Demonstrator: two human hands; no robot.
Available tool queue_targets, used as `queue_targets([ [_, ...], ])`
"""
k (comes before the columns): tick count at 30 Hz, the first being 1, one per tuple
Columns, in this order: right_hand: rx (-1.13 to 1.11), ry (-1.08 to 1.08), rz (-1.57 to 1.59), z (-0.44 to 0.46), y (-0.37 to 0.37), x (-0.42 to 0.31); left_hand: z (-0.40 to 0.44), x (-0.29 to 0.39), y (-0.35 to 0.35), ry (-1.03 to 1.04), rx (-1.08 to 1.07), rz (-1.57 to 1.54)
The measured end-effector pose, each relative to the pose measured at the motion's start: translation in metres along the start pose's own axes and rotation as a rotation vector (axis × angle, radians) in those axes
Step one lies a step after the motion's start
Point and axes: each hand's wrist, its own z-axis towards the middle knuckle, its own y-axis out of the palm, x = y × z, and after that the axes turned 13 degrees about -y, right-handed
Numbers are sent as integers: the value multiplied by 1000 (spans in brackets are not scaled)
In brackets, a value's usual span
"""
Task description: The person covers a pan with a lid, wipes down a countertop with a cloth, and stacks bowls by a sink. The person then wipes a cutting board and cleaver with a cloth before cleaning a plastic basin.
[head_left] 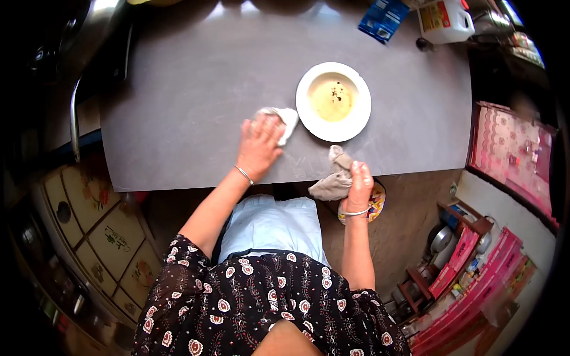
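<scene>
My left hand (pixel 261 145) lies over a white cloth (pixel 289 123) on the grey tabletop (pixel 196 118), its fingers pressed down on the fabric and slightly blurred. Just right of that cloth stands a white bowl (pixel 304 107) with a wide rim. Pale yellowish liquid with dark bits in the middle fills part of it. Below the bowl, at the table's front edge, my right hand (pixel 359 190) grips a crumpled greyish cloth (pixel 332 185). Part of this cloth hangs over the edge, and the bowl is apart from it.
A blue packet (pixel 383 19) and a white plastic jug (pixel 445 22) stand at the back right. Dark metal equipment with a curved rod (pixel 75 118) is on the left. Pink-lined shelves (pixel 454 261) with pots are low on the right. A colourful round item (pixel 376 202) sits below my right hand.
</scene>
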Motion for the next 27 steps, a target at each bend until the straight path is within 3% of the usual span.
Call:
queue_targets([
  [2,90,14,118,7,1,-19,17,-5,-22,-116,124,-5],
  [5,145,-12,205,18,-5,-30,44,4,-43,-86,404,-102],
  [8,196,-56,246,27,-8,-37,61,17,-19,-490,108,-684],
  [9,212,-82,261,29,-4,-43,67,24,-12,-541,70,-801],
  [10,228,-107,275,31,-2,-48,71,28,-8,-636,-113,-781],
  [12,226,-150,280,38,-1,-46,75,45,-18,-929,-480,-1164],
  [15,223,-209,310,46,4,-52,76,48,-11,-975,-526,-1493],
  [19,238,-238,333,61,12,-50,78,51,-2,-834,-468,-1519],
  [23,248,-398,-236,89,18,-18,73,63,-6,-718,-428,-1533],
  [24,161,-202,-266,95,25,-9,66,62,-12,-690,-439,-1519],
  [25,87,-162,-320,98,35,1,60,66,-15,-683,-449,-1485],
  [27,-14,-340,-777,98,48,31,47,75,-25,-649,-438,-1499],
])
